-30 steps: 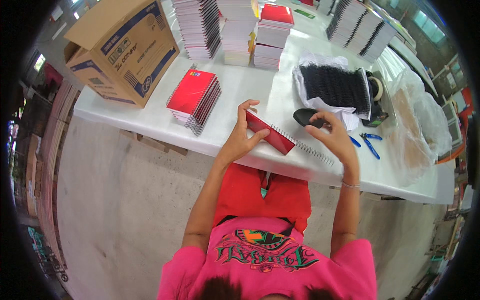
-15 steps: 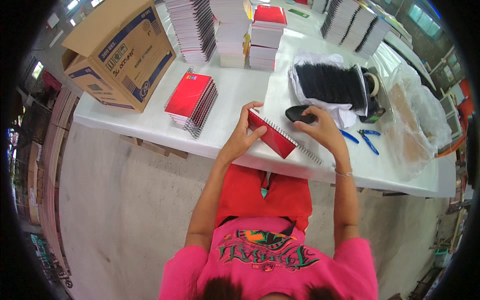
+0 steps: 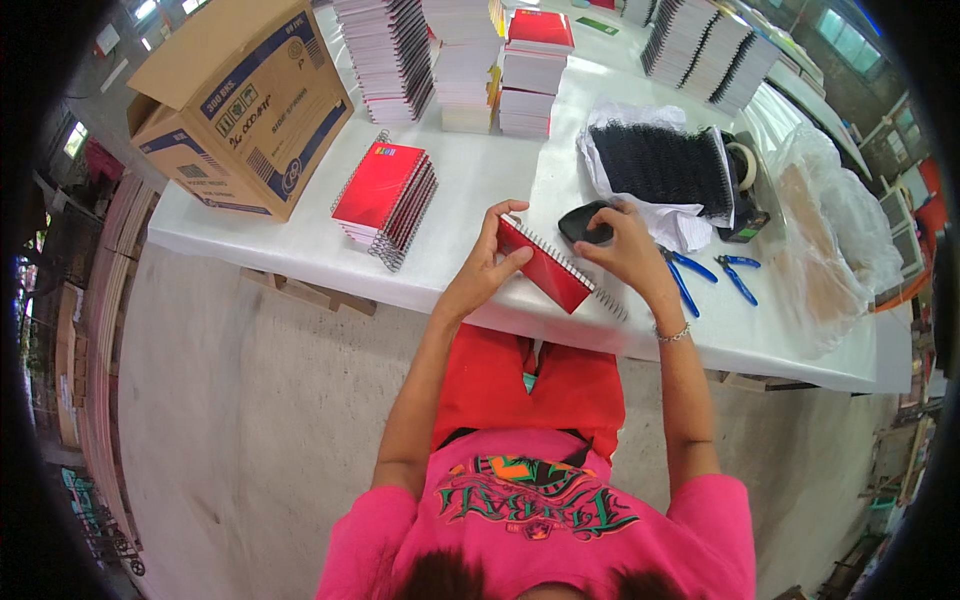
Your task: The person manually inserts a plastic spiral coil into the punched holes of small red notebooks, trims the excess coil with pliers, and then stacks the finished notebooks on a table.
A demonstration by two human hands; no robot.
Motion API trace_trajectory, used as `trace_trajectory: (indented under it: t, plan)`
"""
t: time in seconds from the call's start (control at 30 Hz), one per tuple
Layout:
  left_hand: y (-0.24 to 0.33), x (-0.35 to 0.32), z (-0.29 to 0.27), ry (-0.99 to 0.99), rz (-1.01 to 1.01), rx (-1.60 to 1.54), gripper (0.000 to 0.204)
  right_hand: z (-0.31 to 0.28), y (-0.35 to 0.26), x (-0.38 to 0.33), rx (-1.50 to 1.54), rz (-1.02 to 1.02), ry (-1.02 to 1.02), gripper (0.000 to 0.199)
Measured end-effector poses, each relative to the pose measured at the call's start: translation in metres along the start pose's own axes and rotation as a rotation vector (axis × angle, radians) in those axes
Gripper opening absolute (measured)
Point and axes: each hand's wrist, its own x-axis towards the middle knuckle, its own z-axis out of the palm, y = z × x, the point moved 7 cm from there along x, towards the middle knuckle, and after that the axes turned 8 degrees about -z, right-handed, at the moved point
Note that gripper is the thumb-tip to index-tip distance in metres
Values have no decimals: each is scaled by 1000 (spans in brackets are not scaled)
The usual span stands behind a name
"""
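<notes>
My left hand (image 3: pixel 487 262) is closed around a small red spiral notebook (image 3: pixel 553 268), thumb on the cover and fingers behind it. The notebook is tilted above the table's front edge. A silver wire coil (image 3: pixel 609 303) runs along its upper edge and sticks out loose past its right corner. My right hand (image 3: pixel 628 250) has its fingers and thumb closed on a flat, rounded black object (image 3: pixel 583 222) just beyond the notebook's coil edge. What kind of object it is I cannot make out. Two blue-handled pliers (image 3: pixel 690 280) lie to the right of this hand.
A stack of red spiral notebooks (image 3: pixel 385 195) sits left of my hands, beside an open cardboard box (image 3: pixel 245 120). Taller notebook stacks (image 3: pixel 535 80) stand behind. At right are black coils (image 3: pixel 655 165) on white wrapping, a tape roll (image 3: pixel 742 165) and a clear plastic bag (image 3: pixel 840 240).
My right hand and the black object have shifted slightly left and away from me. The loose coil end reaches less far right. More of the nearer pliers now shows. My left hand stays nearly still.
</notes>
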Motion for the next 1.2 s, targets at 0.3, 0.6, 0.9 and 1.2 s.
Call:
trace_trajectory:
  t: [0.3, 0.6, 0.9, 1.2]
  plan:
    - [7, 0, -3, -19, 0, 3, 60, 10, -11, 10, 915, 296, -252, 28]
    - [0, -3, 0, 36, 50, -3, 54, 19, -3, -2, 1056, 304, -10, 22]
    - [5, -3, 10, 67, 20, -119, 47, 13, 19, -2, 445, 103, -53, 41]
    - [-1, -20, 7, 447, 136, 15, 25, -35, 72, -100, -286, 296, 270, 49]
